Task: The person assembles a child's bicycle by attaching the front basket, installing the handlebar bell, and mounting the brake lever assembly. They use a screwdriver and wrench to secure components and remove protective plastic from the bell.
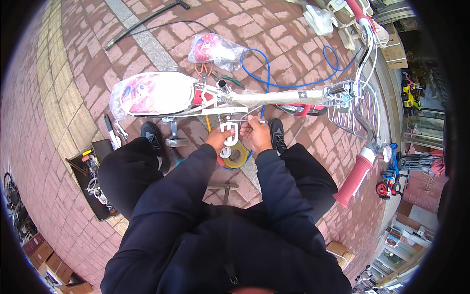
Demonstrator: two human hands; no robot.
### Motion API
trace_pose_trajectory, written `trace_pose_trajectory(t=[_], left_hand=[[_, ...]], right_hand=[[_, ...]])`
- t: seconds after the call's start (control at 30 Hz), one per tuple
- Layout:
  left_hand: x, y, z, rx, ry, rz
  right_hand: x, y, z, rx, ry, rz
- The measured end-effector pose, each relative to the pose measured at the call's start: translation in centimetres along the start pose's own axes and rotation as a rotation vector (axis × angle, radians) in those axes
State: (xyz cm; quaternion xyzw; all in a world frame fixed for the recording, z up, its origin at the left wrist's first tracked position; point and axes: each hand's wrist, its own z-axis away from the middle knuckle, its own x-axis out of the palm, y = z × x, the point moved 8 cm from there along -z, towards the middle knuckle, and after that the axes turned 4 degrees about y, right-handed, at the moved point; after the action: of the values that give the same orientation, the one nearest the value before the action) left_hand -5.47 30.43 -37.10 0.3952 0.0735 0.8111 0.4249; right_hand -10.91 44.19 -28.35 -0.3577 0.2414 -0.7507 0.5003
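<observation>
Reddish brick paving (264, 36), grey stone strip (147, 41), cardboard boxes (58, 268) at lower left, left fingers (226, 133) closed on white pedal (230, 142), right fingers (250, 126) pinched on slim metal piece (239, 120)

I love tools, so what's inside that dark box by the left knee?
Inside the dark box, a yellow piece and tangled whitish pieces show. The left knee covers part of it, so anything there can't be seen.
</observation>
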Motion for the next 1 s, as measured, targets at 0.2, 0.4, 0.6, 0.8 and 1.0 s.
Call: trace_pose_trajectory(t=[0.2,0.4,0.6,0.8,1.0], left_hand=[[-1.3,1.4,-0.5,0.176,0.213,-0.285],[-1.0,3.7,0.6,0.434,0.507,-0.833],[-0.8,4.8,1.9,0.396,0.661,-1.010],[-4.4,4.4,0.1,0.237,0.733,-1.095],[-4.8,3.3,-1.4,0.289,0.715,-1.136]], right_hand=[[0.3,-3.1,0.8,-0.139,0.070,0.350],[8.4,-9.6,3.7,-0.996,-0.088,1.755],[11.6,-5.1,0.3,-0.728,-0.224,2.098],[4.9,0.8,-4.2,-0.536,-0.035,1.977],[0.0,3.2,-8.7,-0.438,-0.103,1.883]])
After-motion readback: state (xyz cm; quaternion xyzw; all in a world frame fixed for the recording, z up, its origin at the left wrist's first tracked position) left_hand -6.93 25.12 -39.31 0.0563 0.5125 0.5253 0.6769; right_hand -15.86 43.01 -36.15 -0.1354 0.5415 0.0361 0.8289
